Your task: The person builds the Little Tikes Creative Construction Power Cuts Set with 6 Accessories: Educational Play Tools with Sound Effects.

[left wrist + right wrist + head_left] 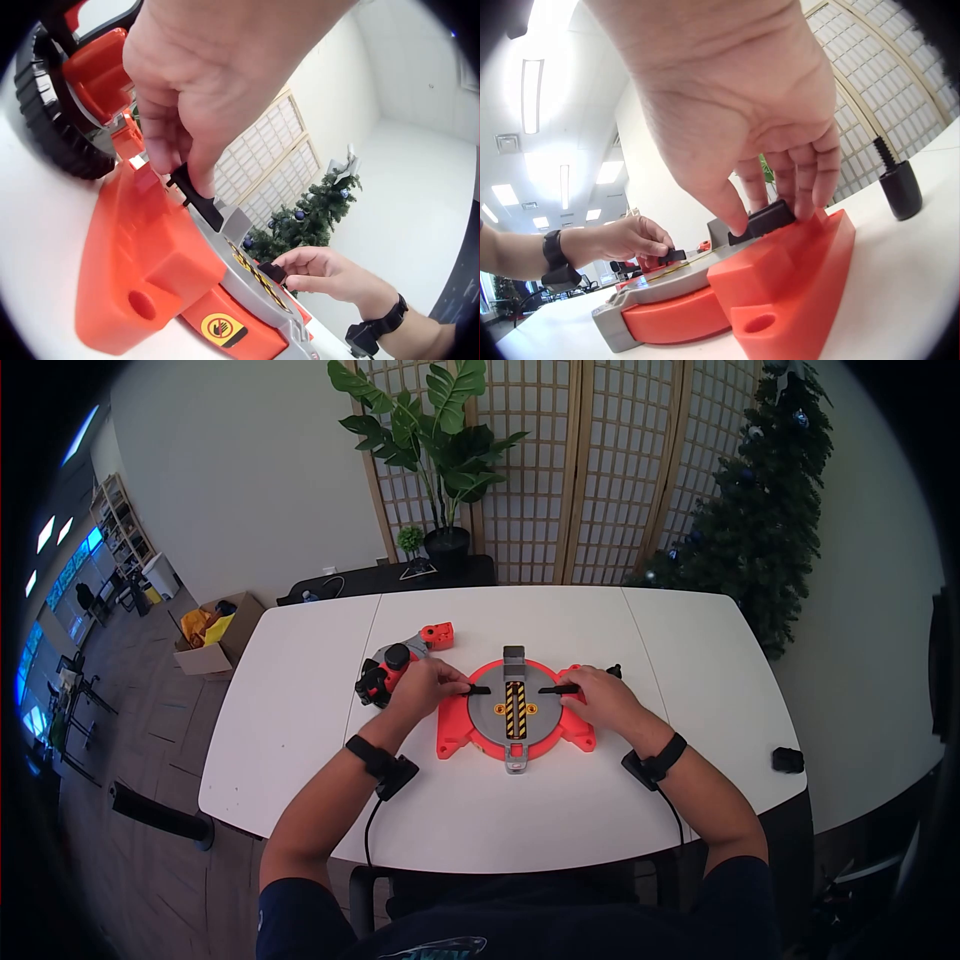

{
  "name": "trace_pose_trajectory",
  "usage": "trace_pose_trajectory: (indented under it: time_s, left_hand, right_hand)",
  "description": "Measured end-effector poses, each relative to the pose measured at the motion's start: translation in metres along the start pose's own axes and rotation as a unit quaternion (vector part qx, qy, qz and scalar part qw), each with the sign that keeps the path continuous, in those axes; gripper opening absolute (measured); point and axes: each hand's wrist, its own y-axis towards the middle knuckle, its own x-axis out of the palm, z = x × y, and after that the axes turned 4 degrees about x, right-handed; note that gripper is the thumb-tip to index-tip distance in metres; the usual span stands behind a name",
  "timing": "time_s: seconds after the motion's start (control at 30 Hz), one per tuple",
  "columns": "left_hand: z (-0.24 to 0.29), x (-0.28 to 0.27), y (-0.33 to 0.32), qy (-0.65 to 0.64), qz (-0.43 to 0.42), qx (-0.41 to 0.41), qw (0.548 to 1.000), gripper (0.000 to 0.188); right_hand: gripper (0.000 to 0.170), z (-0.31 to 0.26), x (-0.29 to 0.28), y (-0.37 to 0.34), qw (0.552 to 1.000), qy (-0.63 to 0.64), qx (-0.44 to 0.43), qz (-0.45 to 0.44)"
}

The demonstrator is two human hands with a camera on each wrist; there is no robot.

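Observation:
A round grey turntable (485,712) with a yellow-and-black striped slot sits in a red plastic base (455,730), apparently part of a toy saw. My left hand (425,688) pinches a black plastic piece (199,201) between thumb and fingers at the turntable's left edge. On the opposite side, my right hand (603,700) pinches a matching black piece (763,222) right over the red base's corner. The fingers of both hands bend downward, and the striped slot lies between the two hands.
Beside the left hand lies a red, grey and black toy saw part (378,672) with a ridged black wheel. A black knob with a threaded screw (902,191) stands right of the base. A small black object (788,760) sits near the white table's (480,820) right edge.

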Motion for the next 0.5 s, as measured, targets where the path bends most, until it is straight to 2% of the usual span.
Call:
trace_pose_trajectory:
  time_s: [0.23, 0.27, 0.4, 0.5]
  left_hand:
    - [-0.0027, 0.0023, -0.0005, -0.013, -0.001, -0.002, 1.0, 0.019]
    - [-0.0042, 0.0019, -0.0008, -0.008, -0.001, 0.02, 1.0, 0.018]
    - [-0.0093, 0.0009, 0.0004, 0.046, -0.014, 0.055, 0.997, 0.017]
    - [-0.0089, -0.0004, 0.0, 0.05, -0.02, 0.047, 0.997, 0.018]
  right_hand:
    - [0.029, 0.0033, 0.0033, -0.0001, 1.0, 0.007, -0.011, 0.014]
    - [0.029, 0.0038, 0.0035, 0.0001, 1.0, 0.007, -0.011, 0.014]
    - [0.023, 0.002, -0.0012, 0.0027, 1.0, 0.015, -0.002, 0.014]
    - [0.019, -0.0002, -0.0037, 0.004, 1.0, 0.022, 0.015, 0.01]
